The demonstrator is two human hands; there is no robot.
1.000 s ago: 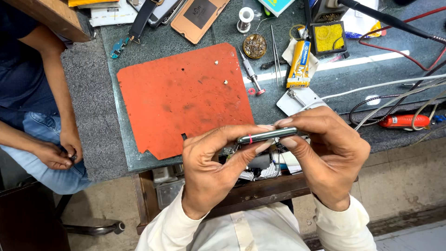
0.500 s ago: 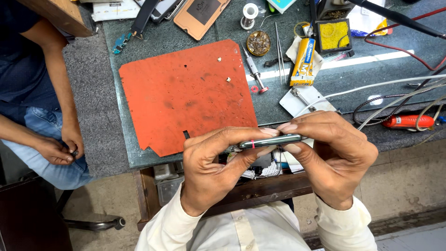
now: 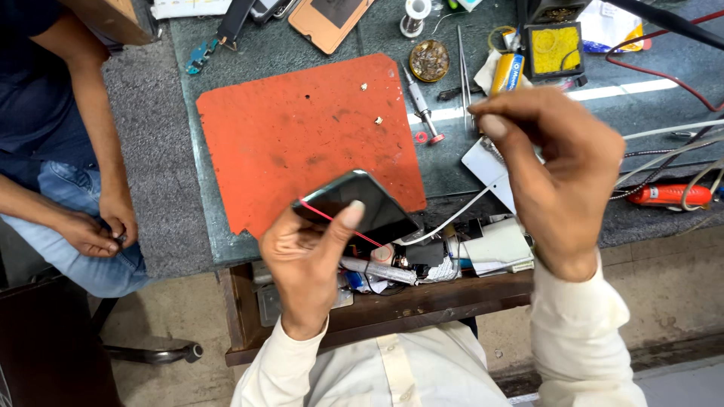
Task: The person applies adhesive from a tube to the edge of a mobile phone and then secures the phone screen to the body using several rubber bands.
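The left hand has its grip clamped on a dark phone, thumb pressed on the glossy face and fingers behind it, with a thin red line running across the glass under the thumb. The phone is held tilted above the near edge of the worktop, over the near right corner of the red mat. The right hand is raised clear of the phone, well to its right, with its grip drawn together, thumb against the curled fingers; whether anything is pinched there cannot be told.

Two small pale bits lie on the mat toward its far right corner. Just beyond the mat's right edge lies a screwdriver, with tweezers beside it and a round tin at the far side. A yellow sponge in a black holder sits toward the far right, and a red tool lies among white cables at the right edge. An orange phone cover lies at the far edge. Below the near edge an open drawer holds mixed small parts.

At the left edge another person sits with hands together on the lap.
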